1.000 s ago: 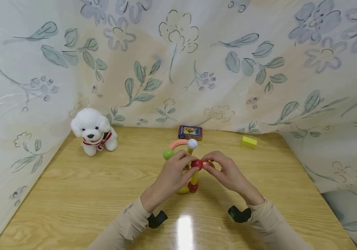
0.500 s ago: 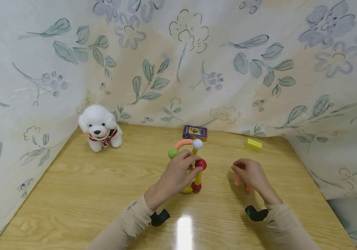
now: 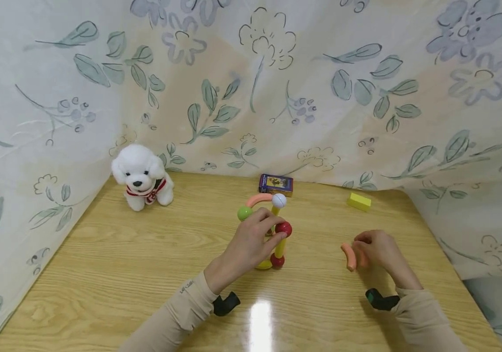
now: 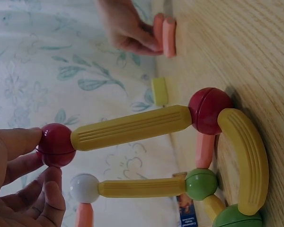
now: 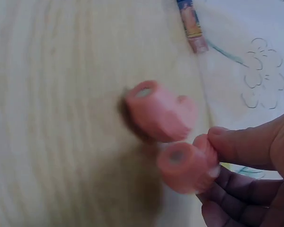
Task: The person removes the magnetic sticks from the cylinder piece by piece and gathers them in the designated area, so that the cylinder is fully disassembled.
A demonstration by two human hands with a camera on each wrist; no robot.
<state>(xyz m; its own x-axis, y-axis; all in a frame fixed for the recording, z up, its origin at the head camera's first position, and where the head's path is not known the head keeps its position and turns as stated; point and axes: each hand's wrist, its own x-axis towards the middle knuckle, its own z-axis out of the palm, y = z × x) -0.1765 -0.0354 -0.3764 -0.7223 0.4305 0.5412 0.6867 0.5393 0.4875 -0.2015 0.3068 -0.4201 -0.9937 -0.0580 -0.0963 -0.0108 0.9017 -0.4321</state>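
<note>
My left hand (image 3: 251, 239) pinches the upper red ball (image 4: 56, 144) of a standing magnetic ball-and-stick frame. From that ball a straight yellow stick (image 4: 132, 127) runs down to a lower red ball (image 4: 210, 109). A white ball (image 3: 279, 201), a green ball (image 3: 245, 213) and a curved pink stick (image 3: 259, 199) form the frame's far upper side. Over to the right, my right hand (image 3: 382, 249) pinches a curved pink magnetic stick (image 5: 182, 168) between thumb and fingers. Right beside it, a second curved pink stick (image 3: 348, 257) lies on the table.
A white plush dog (image 3: 141, 176) sits at the back left of the wooden table (image 3: 145, 274). Behind the frame lies a small blue card box (image 3: 275, 184). A yellow block (image 3: 359, 201) is at the back right, before the floral cloth (image 3: 215, 98).
My right hand has left the red ball and moved right, taking a pink stick down beside another near the tabletop. My left hand keeps its pinch on the red ball.
</note>
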